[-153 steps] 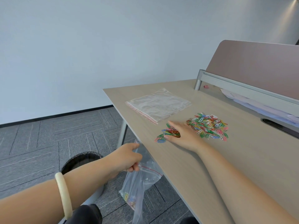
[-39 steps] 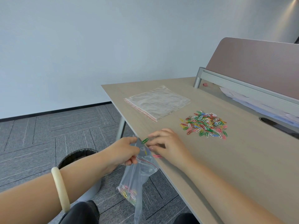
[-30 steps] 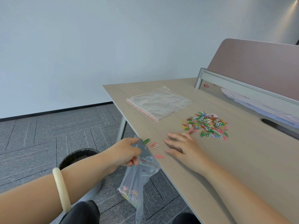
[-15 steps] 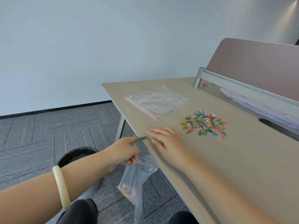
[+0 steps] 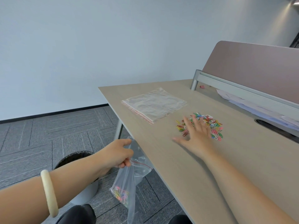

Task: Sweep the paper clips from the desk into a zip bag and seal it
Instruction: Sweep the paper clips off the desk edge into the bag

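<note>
A pale wooden desk (image 5: 186,159) is filling the right half of the view, its long edge running from 11 o'clock down to 5 o'clock. A pile of coloured paper clips (image 5: 210,125) is lying near its middle. At 10 o'clock from the pile, just beside it, empty clear bags (image 5: 153,104) are lying flat. White papers (image 5: 239,101) are resting along the far side at 2 o'clock, under the divider (image 5: 252,70).

Beyond the right hand (image 5: 196,139), a flat stack of spare clear bags (image 5: 154,104); farther right, a mauve divider panel (image 5: 252,68) over loose white papers (image 5: 252,105); below the left hand (image 5: 115,153), a black-lined waste bin (image 5: 73,157) on grey carpet (image 5: 40,131)
</note>
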